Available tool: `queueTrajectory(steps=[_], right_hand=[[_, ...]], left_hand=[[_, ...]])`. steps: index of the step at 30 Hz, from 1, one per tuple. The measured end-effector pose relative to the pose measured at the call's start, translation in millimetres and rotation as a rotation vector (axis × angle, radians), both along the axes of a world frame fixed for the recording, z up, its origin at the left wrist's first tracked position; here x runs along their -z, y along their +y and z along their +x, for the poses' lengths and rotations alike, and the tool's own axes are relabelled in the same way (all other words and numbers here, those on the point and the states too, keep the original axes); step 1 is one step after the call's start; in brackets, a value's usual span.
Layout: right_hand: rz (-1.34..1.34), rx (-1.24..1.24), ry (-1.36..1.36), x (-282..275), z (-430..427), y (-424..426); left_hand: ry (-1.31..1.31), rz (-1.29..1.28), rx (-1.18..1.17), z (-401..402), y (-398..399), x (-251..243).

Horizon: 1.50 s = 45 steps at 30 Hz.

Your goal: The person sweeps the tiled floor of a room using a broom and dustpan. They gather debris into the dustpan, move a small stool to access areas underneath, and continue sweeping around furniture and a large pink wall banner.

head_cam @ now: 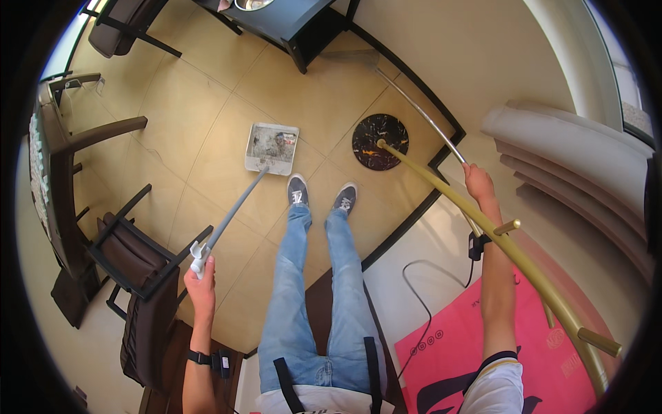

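Observation:
My left hand (200,287) grips the light top end of a grey dustpan handle (235,209). The handle slopes down to a white dustpan (273,148) lying on the tiled floor in front of my shoes, with dust and small litter in it. At the right, my right hand (478,182) is closed around the end of a metal broom handle (421,111). It reaches away to a blurred broom head (354,58) near the wall, by the dark table's leg.
A gold coat stand (445,186) on a round black marble-patterned base (380,142) rises beside my right arm. Brown chairs (132,251) stand at the left. A dark table (289,20) holding a metal bowl (253,4) is ahead. A pink printed sheet (465,341) hangs lower right.

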State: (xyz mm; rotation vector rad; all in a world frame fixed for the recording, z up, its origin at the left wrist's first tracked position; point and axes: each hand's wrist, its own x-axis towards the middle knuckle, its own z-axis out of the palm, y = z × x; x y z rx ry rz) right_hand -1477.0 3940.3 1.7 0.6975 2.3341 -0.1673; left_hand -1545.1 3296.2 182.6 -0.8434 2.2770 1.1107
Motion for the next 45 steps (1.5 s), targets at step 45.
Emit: queueTrajectory(steps=[45], right_hand=[[-0.240, 1.146, -0.360, -66.3, 295.1, -135.3]], left_hand=[[0.050, -0.057, 0.113, 9.6, -27.4, 8.6]])
